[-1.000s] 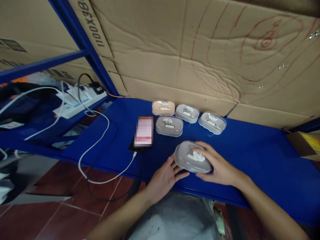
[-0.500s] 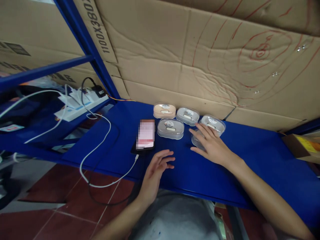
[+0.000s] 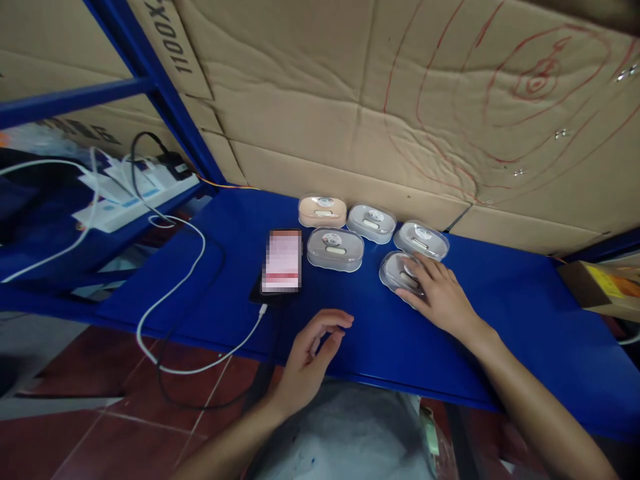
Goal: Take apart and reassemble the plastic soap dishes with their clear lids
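Touching fifth box (image 3: pixel 391 271) with right hand (image 3: pixel 444 293), near four others (image 3: pixel 336 259) already set down.
Spreading right fingers (image 3: pixel 426 279) over it, perhaps gripping, perhaps not; curling left hand (image 3: pixel 304 357) half open, holding nothing.

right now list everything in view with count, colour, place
oval clear-lidded boxes: 5, four grey, one peach, on tabletop
smartphone: 1, black, left of boxes
phone cable: 1, white, leading to smartphone
power strip: 1, white, far left
tabletop: 1, blue, centre
frame post: 1, blue, left
red-marked cardboard panel: 1, brown, behind
cardboard box: 1, brown, far right
floor tiles: several, red, lower left
left hand: 1, bare, over tabletop
right hand: 1, bare, over front right box
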Available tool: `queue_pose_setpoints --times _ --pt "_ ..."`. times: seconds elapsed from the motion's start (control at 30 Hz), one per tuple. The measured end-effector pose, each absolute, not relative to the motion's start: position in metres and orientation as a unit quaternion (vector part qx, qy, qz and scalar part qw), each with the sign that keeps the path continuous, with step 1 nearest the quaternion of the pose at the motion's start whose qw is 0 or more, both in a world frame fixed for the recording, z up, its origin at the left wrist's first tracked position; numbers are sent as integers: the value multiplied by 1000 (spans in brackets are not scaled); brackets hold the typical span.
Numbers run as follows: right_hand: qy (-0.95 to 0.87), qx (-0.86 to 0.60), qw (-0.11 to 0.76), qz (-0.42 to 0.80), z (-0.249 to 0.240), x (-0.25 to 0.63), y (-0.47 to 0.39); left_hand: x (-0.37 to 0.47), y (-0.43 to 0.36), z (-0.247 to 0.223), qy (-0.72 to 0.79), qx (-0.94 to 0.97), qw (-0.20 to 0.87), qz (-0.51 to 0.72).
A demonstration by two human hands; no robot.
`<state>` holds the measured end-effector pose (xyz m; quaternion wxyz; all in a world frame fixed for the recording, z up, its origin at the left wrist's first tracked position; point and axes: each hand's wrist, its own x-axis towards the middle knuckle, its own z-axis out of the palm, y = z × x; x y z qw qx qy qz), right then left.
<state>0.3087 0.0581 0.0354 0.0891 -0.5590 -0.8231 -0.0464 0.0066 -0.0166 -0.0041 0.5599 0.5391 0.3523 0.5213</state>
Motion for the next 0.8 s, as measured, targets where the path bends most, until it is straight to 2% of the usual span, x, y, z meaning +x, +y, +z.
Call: queue_pose_setpoints --times 0.3,0.8 --pt "-774 -599 192 -72 19 320 37 5 -16 -3 347 572 539 511" --pt "-791 -580 181 -72 9 308 42 5 -16 -4 351 576 542 501"
